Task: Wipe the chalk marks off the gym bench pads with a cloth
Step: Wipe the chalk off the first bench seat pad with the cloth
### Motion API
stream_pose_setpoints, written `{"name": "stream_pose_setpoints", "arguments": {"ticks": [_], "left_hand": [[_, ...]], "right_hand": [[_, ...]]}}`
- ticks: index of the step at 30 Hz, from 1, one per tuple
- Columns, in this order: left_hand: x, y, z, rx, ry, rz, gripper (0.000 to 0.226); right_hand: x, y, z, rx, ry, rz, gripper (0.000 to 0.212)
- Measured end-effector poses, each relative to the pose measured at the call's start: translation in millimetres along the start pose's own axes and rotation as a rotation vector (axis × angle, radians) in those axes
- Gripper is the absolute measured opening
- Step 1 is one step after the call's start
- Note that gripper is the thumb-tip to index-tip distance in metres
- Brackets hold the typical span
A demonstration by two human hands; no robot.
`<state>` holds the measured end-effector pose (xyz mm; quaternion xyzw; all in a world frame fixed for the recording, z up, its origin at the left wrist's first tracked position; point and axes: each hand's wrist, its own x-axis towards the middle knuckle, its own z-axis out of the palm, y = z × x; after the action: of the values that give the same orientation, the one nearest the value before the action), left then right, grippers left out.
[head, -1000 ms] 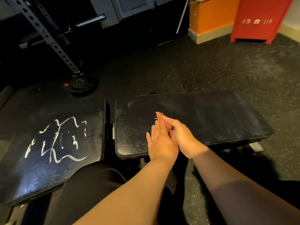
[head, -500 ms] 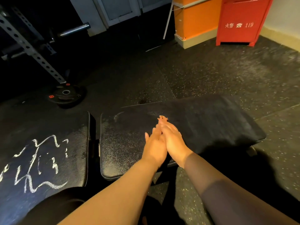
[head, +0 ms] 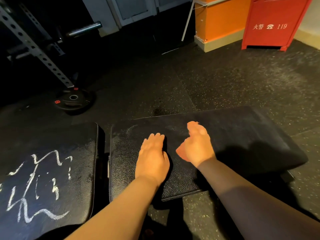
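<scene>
Two black bench pads lie side by side. The left pad (head: 81,153) carries white chalk scribbles (head: 36,186). The right pad (head: 242,139) shows only a faint chalk smear near its far left corner. My left hand (head: 152,156) rests flat, palm down, on the right pad with its fingers together. My right hand (head: 196,144) hovers just right of it, tilted on edge, fingers loosely extended and holding nothing. No cloth is in view.
A black weight plate (head: 74,101) lies on the speckled rubber floor beyond the left pad, at the foot of a perforated rack upright (head: 34,47). A red fire cabinet (head: 271,23) and an orange pillar (head: 221,19) stand at the back right.
My two hands, pressed together a second ago, have come apart; the left one now lies flat on the right pad. The view has shifted, moving the pads around in frame.
</scene>
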<state>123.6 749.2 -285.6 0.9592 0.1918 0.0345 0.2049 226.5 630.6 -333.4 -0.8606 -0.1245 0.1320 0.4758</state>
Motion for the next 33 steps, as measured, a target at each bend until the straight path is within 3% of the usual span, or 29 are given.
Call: {"name": "stream_pose_setpoints", "arguments": {"ticks": [4,6,9,11,13,15,17,20,22,26,28,30,33], "left_hand": [[4,2,2,-0.044,0.052,-0.048,0.059],[7,4,0,-0.017,0.033,-0.064,0.057],[13,1,-3,0.03,-0.007,-0.076,0.054],[20,-3,-8,0.066,-0.067,-0.015,0.055],[26,-11,-13,0.127,-0.143,0.063,0.056],[28,-17,-15,0.159,-0.165,0.122,0.055],[24,-18,-13,0.18,-0.142,0.136,0.054],[19,-17,-8,0.235,-0.09,0.153,0.054],[17,-18,-7,0.233,-0.078,0.152,0.054],[11,-15,-7,0.147,-0.052,0.115,0.059],[6,-11,-6,0.131,-0.043,0.116,0.06],[-3,-7,-6,0.175,-0.084,0.096,0.058],[-21,-2,-6,0.258,-0.132,0.091,0.058]], "right_hand": [[-4,-24,26,-0.02,-0.253,-0.339,0.056],[14,-12,22,-0.112,-0.218,-0.418,0.062],[39,10,4,-0.12,-0.029,-0.116,0.076],[42,6,4,-0.029,-0.001,0.004,0.06],[35,-11,17,-0.018,-0.063,-0.177,0.054],[25,-23,25,0.063,-0.243,-0.305,0.051],[29,-15,22,0.016,-0.229,-0.346,0.059],[36,5,0,-0.245,0.084,-0.001,0.089],[29,0,-3,-0.291,0.137,0.126,0.093],[-5,-17,21,-0.209,-0.073,-0.289,0.075],[-13,-18,16,-0.14,-0.178,-0.383,0.069],[-16,-8,3,-0.252,-0.118,-0.295,0.074],[-29,1,-12,-0.404,0.136,0.1,0.088]]}}
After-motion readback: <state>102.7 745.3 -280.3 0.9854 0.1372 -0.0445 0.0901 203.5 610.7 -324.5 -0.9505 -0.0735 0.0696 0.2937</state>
